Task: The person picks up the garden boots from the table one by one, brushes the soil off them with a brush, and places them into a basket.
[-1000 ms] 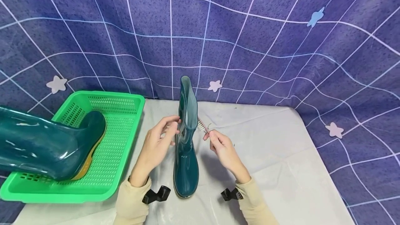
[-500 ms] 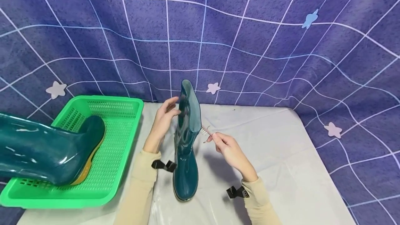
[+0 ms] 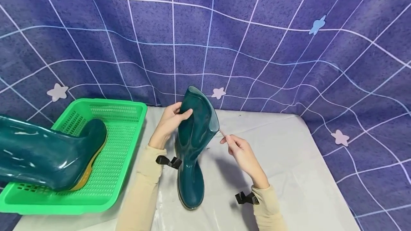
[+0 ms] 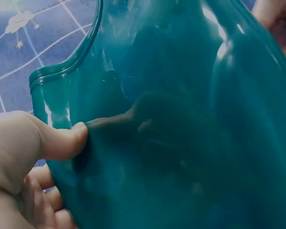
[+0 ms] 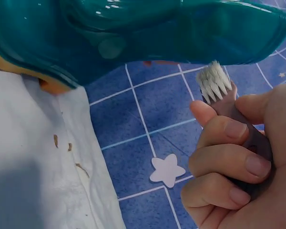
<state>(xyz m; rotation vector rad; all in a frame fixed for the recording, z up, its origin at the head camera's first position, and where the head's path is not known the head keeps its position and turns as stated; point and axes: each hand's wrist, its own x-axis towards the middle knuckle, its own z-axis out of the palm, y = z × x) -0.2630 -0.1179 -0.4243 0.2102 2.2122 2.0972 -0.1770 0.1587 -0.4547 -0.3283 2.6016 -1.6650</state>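
Note:
A glossy teal rain boot [image 3: 191, 184] stands upright on the white-covered table, its shaft leaning to the right. My left hand [image 3: 168, 124] grips the shaft near the top, thumb on the outer face and other fingers behind it, as the left wrist view shows. In my right hand [image 3: 240, 152] is a small brush [image 5: 217, 86] with pale bristles, its dark handle wrapped by the curled fingers. The bristles sit right at the boot's shaft near the opening in the right wrist view. From the head view, the brush is mostly hidden behind the boot's rim.
A green plastic basket [image 3: 136, 142] stands at the left, with a second teal boot [image 3: 35, 152] lying on its side across it. Small brown bits [image 5: 82, 170] lie on the white cloth [image 3: 289, 159]. A purple-blue patterned curtain [image 3: 257, 52] hangs behind the table.
My left hand has moved up and taken hold of the boot's shaft, which now tilts right with its side turned toward the head camera. My right hand has shifted slightly right, still holding the brush.

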